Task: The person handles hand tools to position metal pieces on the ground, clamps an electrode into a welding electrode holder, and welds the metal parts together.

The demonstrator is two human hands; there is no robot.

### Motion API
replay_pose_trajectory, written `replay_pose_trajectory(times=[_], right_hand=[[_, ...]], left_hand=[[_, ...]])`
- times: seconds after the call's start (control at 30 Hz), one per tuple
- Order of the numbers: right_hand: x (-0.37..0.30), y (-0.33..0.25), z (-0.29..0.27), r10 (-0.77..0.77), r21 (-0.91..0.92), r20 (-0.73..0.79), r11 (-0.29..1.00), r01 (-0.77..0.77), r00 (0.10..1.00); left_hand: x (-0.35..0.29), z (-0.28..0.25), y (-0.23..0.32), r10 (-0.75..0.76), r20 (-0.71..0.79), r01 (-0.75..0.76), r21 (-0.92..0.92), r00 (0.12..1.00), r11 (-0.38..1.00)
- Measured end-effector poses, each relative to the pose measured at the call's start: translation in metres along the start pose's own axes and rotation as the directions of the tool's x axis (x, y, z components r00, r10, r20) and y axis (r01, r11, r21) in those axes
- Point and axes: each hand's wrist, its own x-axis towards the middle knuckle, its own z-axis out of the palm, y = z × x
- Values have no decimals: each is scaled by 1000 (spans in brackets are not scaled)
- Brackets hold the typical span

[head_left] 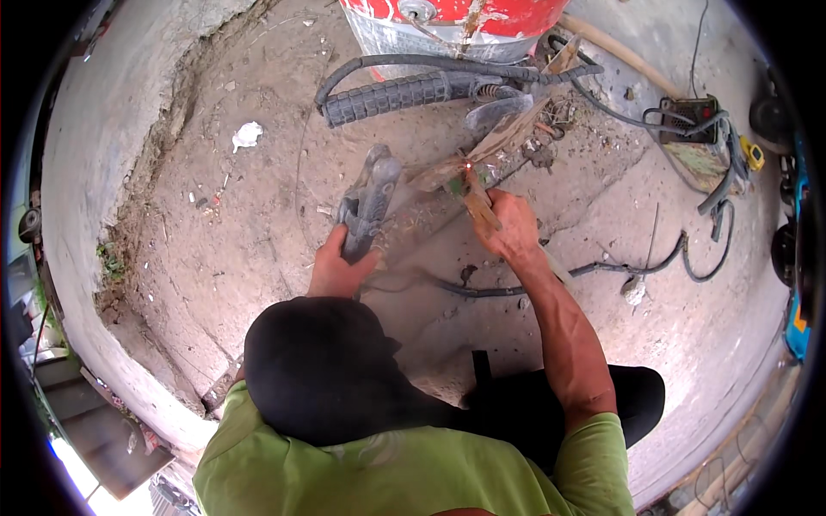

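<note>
My left hand (pixel 338 265) is closed around a grey, dusty hand-held tool (pixel 376 199) that looks like a power tool; its working end is blurred. My right hand (pixel 509 225) grips a brown, rough strip (pixel 478 205), wood or rusty metal, I cannot tell which. A small bright orange-red point glows at the strip's upper end, where it meets other brown pieces (pixel 512 129). Between the hands the air looks hazy. The tool and strip are a short way apart. A dark cable (pixel 490 292) runs along the ground under my right forearm.
Ahead stands a red and white bucket (pixel 460 26), with a dark ribbed piece (pixel 391 99) and thick cable before it. At right are a vented dark box (pixel 688 120), a yellow tape measure (pixel 752 154) and blue equipment (pixel 798 318). A broken concrete edge (pixel 146 172) runs along the left.
</note>
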Motion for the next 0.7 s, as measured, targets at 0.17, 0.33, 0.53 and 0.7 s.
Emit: replay_pose_trajectory(times=[0.17, 0.33, 0.53, 0.7], right_hand=[[1, -3, -1, 15, 3, 17, 1000, -15, 1000], [1, -1, 0, 17, -14, 23, 1000, -17, 1000], [0, -1, -1, 1, -5, 22, 1000, -1, 1000], [1, -1, 2, -28, -9, -1, 1000, 28, 1000]], left_hand=[[0, 2, -1, 7, -2, -7, -38, 1000, 999], [-1, 1, 8, -1, -2, 1, -13, 1000, 1000], [1, 2, 1, 2, -10, -2, -32, 1000, 999], [2, -4, -2, -73, 47, 69, 70, 996, 995]])
